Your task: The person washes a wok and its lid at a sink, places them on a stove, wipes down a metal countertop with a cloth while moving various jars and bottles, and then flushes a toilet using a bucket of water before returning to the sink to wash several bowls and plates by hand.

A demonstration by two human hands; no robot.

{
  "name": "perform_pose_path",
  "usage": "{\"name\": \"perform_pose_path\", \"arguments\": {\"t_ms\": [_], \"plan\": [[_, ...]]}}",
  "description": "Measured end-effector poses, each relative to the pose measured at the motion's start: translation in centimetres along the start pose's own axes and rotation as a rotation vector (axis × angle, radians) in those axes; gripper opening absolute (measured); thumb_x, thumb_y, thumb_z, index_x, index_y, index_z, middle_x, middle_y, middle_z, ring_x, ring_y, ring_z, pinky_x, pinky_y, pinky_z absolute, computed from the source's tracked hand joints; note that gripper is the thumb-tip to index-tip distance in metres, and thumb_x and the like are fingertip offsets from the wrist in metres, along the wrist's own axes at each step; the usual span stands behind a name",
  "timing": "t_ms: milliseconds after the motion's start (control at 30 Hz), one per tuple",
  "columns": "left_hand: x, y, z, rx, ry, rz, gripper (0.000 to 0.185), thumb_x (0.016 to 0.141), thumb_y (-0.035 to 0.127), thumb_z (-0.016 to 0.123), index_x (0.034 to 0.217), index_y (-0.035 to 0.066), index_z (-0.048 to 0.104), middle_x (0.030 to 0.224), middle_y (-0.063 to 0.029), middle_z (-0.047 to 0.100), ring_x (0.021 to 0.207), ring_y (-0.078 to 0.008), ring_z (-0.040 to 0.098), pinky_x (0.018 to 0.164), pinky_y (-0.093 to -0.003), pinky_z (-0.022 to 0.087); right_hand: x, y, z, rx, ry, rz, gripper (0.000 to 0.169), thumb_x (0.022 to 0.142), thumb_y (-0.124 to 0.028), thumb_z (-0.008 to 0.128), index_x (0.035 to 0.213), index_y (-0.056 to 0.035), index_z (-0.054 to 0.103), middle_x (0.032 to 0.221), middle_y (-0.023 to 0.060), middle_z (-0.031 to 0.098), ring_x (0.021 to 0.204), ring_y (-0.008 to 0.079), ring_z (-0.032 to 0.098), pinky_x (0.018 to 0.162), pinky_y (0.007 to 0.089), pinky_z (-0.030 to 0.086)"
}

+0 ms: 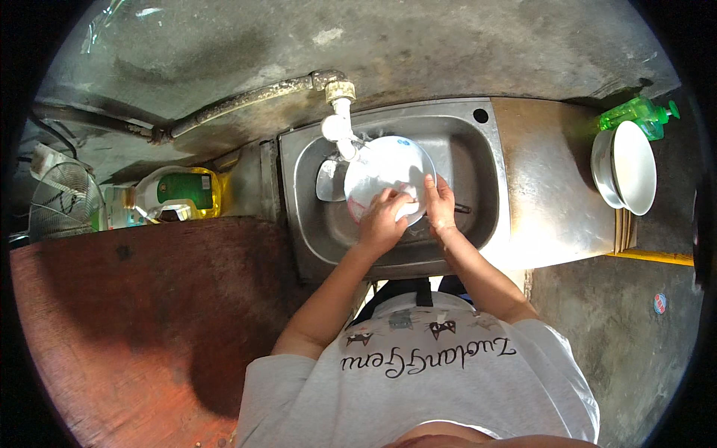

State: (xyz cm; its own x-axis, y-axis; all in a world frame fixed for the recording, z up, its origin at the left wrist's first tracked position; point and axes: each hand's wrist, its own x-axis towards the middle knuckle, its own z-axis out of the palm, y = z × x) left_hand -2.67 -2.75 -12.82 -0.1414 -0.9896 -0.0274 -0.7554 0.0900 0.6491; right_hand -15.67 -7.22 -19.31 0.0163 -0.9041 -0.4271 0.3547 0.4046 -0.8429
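Note:
A large white plate or shallow bowl [386,162] with small blue and red marks is held over the steel sink [473,168], beneath a white tap [341,131]. My right hand [441,203] grips its right rim, thumb on top. My left hand [385,219] presses a white wad [407,209], cloth or sponge, onto the lower part of its surface. Left of the plate, a pale shiny object [330,182] lies in the sink; its kind is unclear. A dark handle-like end [462,208] shows right of my right hand. Glare hides detail on the plate.
Two white bowls [634,168] stand right of the steel drainboard [554,179], near a green pump bottle [638,116]. Left are a large bottle of yellow liquid [179,193], a wire fan guard [66,199] and a reddish board or tabletop [140,313]. A pipe [241,103] runs along the wall.

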Motion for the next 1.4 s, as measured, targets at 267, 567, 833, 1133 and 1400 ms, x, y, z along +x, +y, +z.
{"name": "perform_pose_path", "arguments": {"t_ms": [267, 567, 833, 1133, 1400], "plan": [[0.1, -6.9, -3.9, 0.524, 0.289, -0.367, 0.044, 0.07, 0.006, 0.063, 0.112, 0.016, 0.054, 0.121, -0.0111, 0.045, 0.111, -0.0318, 0.043, 0.088, -0.0397, 0.04, -1.2, -1.3, 0.7, -0.277, -0.023, -0.084, 0.043, 0.09, -0.032, 0.054, 0.115, 0.0025, 0.053, 0.095, 0.0089, 0.062, 0.086, 0.014, 0.054, 0.078, 0.0266, 0.044], [-3.1, -1.7, -4.5, 0.363, -0.101, 0.232, 0.057, 0.068, 0.002, 0.065, 0.123, 0.01, 0.05, 0.13, -0.0165, 0.044, 0.125, -0.0292, 0.037, 0.1, -0.042, 0.032, -0.7, -8.4, 1.2, -0.301, -0.119, 0.143, 0.05, 0.086, -0.043, 0.052, 0.107, 0.0031, 0.056, 0.069, 0.0045, 0.056, 0.052, 0.0102, 0.053, 0.04, 0.0219, 0.044], [-3.3, -4.0, -2.9, -1.018, 0.183, -0.23, 0.043, 0.079, 0.01, 0.067, 0.117, 0.001, 0.05, 0.111, -0.0039, 0.056, 0.1, -0.0156, 0.054, 0.085, -0.0299, 0.044, -0.9, -6.5, 8.6, -0.649, -0.228, -0.712, 0.046, 0.081, -0.03, 0.058, 0.12, -0.0059, 0.05, 0.127, 0.0261, 0.038, 0.118, 0.0365, 0.041, 0.097, 0.0484, 0.033], [-2.3, -2.9, -4.9, -1.38, 0.241, -0.262, 0.057, 0.079, 0.0, 0.06, 0.13, 0.005, 0.035, 0.12, -0.0065, 0.047, 0.11, -0.0179, 0.048, 0.091, -0.0333, 0.04, 0.3, -8.4, 12.2, -1.056, -0.606, -1.206, 0.033, 0.079, -0.037, 0.054, 0.107, -0.0194, 0.061, 0.118, 0.0011, 0.055, 0.115, 0.0225, 0.045, 0.095, 0.0523, 0.031], [-2.9, -2.6, -5.3, -1.59, 0.339, -0.239, 0.046, 0.087, 0.01, 0.047, 0.131, 0.003, 0.034, 0.125, -0.0135, 0.045, 0.115, -0.0257, 0.046, 0.094, -0.0412, 0.04, 6.8, -3.2, 6.3, -0.745, -0.299, -0.451, 0.051, 0.085, -0.044, 0.053, 0.11, 0.0001, 0.056, 0.105, 0.0172, 0.06, 0.099, 0.0336, 0.057, 0.081, 0.0407, 0.047]]}}
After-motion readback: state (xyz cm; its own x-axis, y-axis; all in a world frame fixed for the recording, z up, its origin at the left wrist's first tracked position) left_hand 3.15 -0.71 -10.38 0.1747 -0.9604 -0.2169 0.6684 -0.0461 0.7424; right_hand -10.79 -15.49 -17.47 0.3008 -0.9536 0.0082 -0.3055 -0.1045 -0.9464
